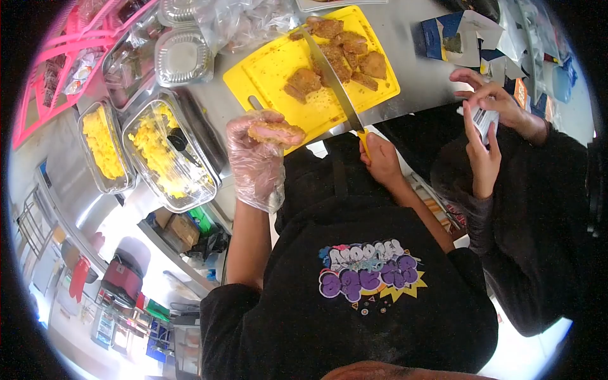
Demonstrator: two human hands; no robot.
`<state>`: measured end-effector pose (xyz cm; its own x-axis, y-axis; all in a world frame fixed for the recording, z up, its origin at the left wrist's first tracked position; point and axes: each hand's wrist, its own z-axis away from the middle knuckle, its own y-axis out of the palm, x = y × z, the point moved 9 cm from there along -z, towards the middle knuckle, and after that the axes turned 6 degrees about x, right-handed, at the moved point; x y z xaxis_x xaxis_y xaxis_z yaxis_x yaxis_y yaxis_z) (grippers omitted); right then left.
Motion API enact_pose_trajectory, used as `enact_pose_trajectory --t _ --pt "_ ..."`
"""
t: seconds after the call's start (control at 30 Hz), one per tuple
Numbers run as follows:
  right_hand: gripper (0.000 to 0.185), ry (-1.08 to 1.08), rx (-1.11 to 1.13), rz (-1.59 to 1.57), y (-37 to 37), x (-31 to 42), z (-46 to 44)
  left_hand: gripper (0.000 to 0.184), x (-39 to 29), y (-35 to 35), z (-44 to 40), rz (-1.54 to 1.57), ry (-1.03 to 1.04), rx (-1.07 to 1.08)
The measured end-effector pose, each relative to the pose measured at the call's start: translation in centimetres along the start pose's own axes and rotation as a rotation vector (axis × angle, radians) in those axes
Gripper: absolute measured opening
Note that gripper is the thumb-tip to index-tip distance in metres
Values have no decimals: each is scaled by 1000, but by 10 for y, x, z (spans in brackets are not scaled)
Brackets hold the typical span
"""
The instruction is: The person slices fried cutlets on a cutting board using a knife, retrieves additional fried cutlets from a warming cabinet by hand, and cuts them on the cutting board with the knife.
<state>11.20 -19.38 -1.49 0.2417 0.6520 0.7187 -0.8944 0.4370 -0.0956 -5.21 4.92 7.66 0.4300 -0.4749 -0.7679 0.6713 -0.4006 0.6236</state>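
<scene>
left hand (254,155): curled, pinching | right hand (384,161): seemingly fully closed

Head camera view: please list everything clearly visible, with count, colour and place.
Cutting board: one, yellow, on the grey counter.
Meat pieces: several, brown, on the board.
Cut piece: one, brown and pinkish, in the left hand.
Knife: one, silver, yellow handle, in the right hand.
Food trays: two, clear, yellow-filled, left of board.
Lidded containers: at least two, clear, upper left.
Plastic bags: count unclear, clear, top.
Basket: one, pink, upper left edge.
Packaging: count unclear, blue-white, upper right.
Appliance: one, reddish, lower left.
Co-worker's hands: two, bare, right side, holding a white item.
Left hand: one, clear-gloved, board's lower left.
Right hand: one, bare, below the board.
</scene>
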Motion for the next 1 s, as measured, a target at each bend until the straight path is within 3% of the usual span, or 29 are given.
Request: enact_pose_trajectory --t 0.1,0.2,0.3,0.43,0.53,0.63,0.73,0.93,1.0 --pt "43 4 3 -34 0 3 2 45 0 0 -4 -32 24 59" --pt "43 -46 3 0 -3 5 1 41 12 -11 -15 -230 -120 9" --pt "43 5 -19 -29 -5 -1 1 39 43 -57 -20 -864 -209 -68" --pt "44 -22 -13 12 -7 -4 0 39 83 -93 -17 -970 -220 -140" --pt "44 -37 -27 132 -10 -2 1 45 50 -51 -26 -1499 -141 -108" --pt "44 -59 -36 266 -8 10 5 51 38 -40 -28 -1681 30 -125" --pt "44 -76 -23 378 -3 32 9 53 20 -6 -37 -1655 225 20" --pt "46 -53 -67 298 -8 25 5 61 62 48 -92 -1830 55 310" --pt "46 -63 -97 272 -15 23 4 59 71 43 -98 -1921 -114 305"
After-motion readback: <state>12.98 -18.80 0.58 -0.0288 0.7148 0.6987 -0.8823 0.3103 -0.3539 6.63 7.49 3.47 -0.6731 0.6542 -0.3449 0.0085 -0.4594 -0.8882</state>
